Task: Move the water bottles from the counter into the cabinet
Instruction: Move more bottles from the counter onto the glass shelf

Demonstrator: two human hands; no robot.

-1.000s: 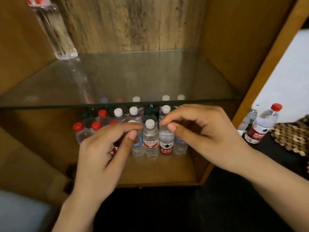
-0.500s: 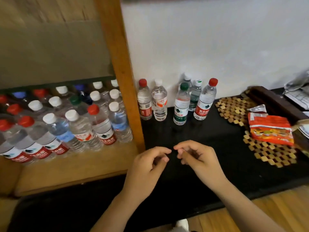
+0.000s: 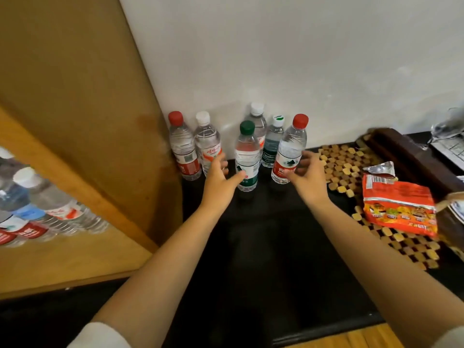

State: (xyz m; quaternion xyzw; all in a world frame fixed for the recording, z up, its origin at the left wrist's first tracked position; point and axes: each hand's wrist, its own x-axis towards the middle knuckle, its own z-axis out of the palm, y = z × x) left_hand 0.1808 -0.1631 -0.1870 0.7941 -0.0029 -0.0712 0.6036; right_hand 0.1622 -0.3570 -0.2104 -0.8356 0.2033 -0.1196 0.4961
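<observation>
Clear glossy plastic bottles: green-capped bottle (image 3: 247,156), red-capped bottle (image 3: 289,151), with smooth plastic caps and shiny printed labels. Counter (image 3: 263,247) black, smooth, faintly reflective. Cabinet (image 3: 82,96) matt brown wood. Woven mat (image 3: 344,162) of small wooden tiles. Snack packet (image 3: 399,209) glossy crinkled foil. Wall (image 3: 301,59) matt white.

- By your left hand (image 3: 221,177), a green-capped bottle (image 3: 247,156) with a green label.
- By your right hand (image 3: 309,177), a red-capped bottle (image 3: 290,153) with a red label.
- Right of that hand, a tan-and-dark chequered mat (image 3: 344,167) and an orange packet (image 3: 399,205).
</observation>
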